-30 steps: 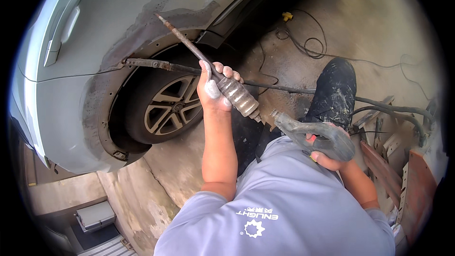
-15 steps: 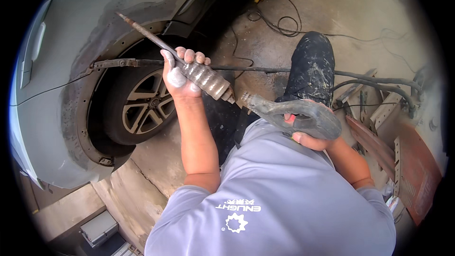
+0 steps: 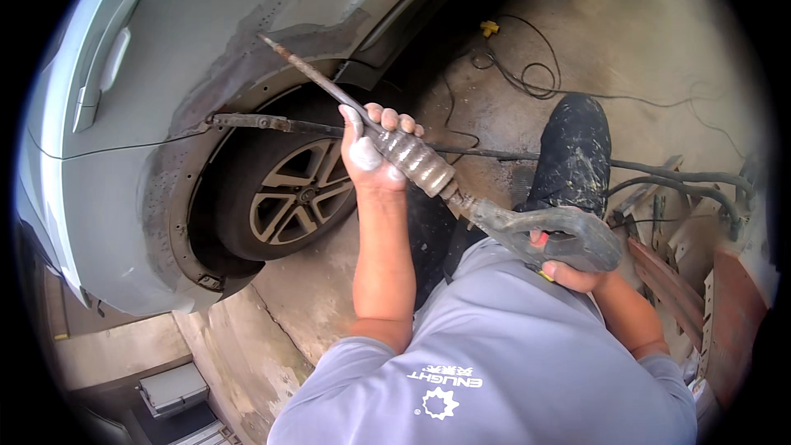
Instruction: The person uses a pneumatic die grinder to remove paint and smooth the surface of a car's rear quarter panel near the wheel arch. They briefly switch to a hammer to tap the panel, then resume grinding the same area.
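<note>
My left hand [image 3: 376, 152] is closed around a slide hammer [image 3: 414, 163], a long metal rod with a thick, ribbed, worn weight. White dust coats the thumb and fingers. Its rusty, tapered tip lies in front of the sanded patch [image 3: 218, 74] on a pale grey car panel [image 3: 115, 198]; contact with the metal I cannot tell. My right hand [image 3: 574, 275] grips a dark, gun-shaped tool handle [image 3: 587, 239] from below, close to my belly. Red shows in the handle's opening, and most of the right fingers are hidden. The handle's neck meets the rear end of the slide hammer.
Below the wheel arch sits a tyre with a silver-spoked wheel [image 3: 303, 194]. A thick black cable [image 3: 659, 168] runs behind my leg [image 3: 575, 148]. Thin cord with a yellow connector [image 3: 489, 29] coils on the floor. Metal scraps and a reddish panel [image 3: 736, 313] lie right; a grey case [image 3: 173, 390] stands lower left.
The whole scene has shifted right in the picture as my head turned. A gap showed between the slide hammer's rear end and the handle's neck; now the two meet.
</note>
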{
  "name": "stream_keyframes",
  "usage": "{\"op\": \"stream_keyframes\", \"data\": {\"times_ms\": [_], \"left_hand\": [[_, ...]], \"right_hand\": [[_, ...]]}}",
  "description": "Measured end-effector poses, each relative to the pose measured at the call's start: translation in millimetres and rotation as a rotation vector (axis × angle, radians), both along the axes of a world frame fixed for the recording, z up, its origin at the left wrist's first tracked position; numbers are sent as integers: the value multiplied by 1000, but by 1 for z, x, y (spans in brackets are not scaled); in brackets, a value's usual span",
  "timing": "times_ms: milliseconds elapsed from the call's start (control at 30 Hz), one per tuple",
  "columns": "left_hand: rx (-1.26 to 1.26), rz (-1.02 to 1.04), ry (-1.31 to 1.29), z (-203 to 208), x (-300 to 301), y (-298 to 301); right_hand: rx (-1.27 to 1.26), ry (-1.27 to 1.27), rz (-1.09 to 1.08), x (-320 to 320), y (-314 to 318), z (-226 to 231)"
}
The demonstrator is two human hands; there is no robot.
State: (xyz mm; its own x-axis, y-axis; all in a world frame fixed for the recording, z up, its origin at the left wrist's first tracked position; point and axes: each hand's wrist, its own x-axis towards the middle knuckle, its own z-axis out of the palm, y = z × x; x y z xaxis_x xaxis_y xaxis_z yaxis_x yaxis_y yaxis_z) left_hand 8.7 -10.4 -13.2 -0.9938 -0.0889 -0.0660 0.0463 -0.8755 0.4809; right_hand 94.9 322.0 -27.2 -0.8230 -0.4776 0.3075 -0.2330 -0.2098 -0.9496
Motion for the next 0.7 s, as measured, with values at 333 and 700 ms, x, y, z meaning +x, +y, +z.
{"op": "stream_keyframes", "data": {"times_ms": [333,700], "left_hand": [[30,31,-11,0,-3,4],[-27,-3,37,5,-16,-23]], "right_hand": [[48,20,-113,8,3,2],[97,178,-121,3,4,0]]}}
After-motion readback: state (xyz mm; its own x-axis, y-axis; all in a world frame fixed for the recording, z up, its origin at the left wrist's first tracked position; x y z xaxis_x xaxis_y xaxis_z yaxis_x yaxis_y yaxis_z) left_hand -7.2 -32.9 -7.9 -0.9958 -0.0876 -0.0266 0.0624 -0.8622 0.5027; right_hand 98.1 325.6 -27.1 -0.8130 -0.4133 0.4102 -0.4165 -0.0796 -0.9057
